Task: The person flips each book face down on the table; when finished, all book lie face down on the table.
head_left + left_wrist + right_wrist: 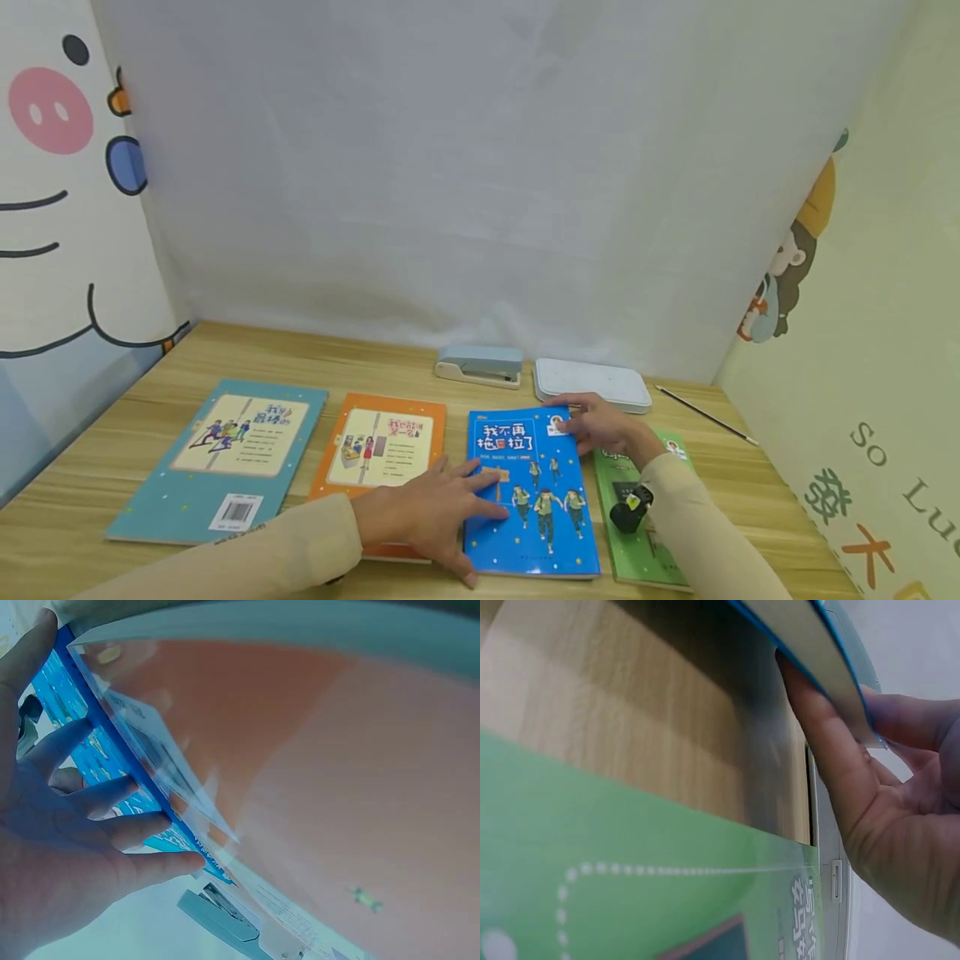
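Observation:
A blue book [536, 458] with white title lettering and cartoon children lies cover up in the head view. My right hand [603, 427] pinches its upper right corner. In the right wrist view that corner is raised off the table, the thumb on one face of the blue book [817, 645] and fingers under the other. My left hand [438, 510] spreads its straight fingers over the book's left edge. Its palm side covers part of an orange book [352, 408]. A green book [652, 562] lies to the right, partly hidden by my right forearm.
A teal book [165, 500] lies at the far left of the wooden table [255, 346]. Behind the books stand a blue-grey stapler [480, 365] and a pale case [592, 380]. A dark pencil [705, 413] lies near the right edge. White cloth [465, 167] hangs behind.

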`<state>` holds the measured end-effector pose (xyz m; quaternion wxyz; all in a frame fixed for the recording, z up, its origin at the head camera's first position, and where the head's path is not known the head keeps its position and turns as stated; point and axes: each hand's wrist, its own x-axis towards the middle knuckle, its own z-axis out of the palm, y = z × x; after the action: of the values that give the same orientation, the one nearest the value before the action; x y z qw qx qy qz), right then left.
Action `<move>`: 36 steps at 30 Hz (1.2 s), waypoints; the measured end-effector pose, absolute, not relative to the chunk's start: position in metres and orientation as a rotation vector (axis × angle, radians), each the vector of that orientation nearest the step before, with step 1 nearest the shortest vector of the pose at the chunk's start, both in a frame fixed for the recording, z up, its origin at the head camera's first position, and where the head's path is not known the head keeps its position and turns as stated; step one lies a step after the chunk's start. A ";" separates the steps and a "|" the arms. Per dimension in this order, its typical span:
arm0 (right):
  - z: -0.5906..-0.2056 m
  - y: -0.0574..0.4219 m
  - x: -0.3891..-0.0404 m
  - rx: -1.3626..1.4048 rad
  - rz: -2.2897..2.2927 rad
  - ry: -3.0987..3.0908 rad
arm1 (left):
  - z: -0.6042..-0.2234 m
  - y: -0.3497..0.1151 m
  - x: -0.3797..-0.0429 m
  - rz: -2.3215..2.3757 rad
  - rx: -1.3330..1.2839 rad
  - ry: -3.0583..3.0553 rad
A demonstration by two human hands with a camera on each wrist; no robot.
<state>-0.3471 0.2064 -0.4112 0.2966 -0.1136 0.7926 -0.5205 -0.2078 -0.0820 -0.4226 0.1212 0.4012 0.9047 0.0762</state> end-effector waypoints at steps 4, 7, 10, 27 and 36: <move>-0.409 0.209 -0.346 -0.334 -1.420 2.074 | -0.422 -0.083 -0.208 0.213 1.175 2.640; -0.408 0.211 -0.345 -0.343 -1.453 2.048 | -0.421 -0.083 -0.208 0.203 1.179 2.639; -0.408 0.213 -0.344 -0.374 -1.481 2.030 | -0.420 -0.083 -0.208 0.196 1.185 2.636; -0.377 0.216 -0.342 -0.465 -1.589 2.118 | -0.412 -0.082 -0.212 0.221 1.112 2.761; -0.367 0.217 -0.341 -0.466 -1.630 2.150 | -0.409 -0.073 -0.218 0.173 1.120 2.893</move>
<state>-0.3414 0.2171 -0.3668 0.2005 -0.1666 0.7692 -0.5834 -0.2177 -0.0727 -0.4090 0.0171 0.3605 0.9309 0.0558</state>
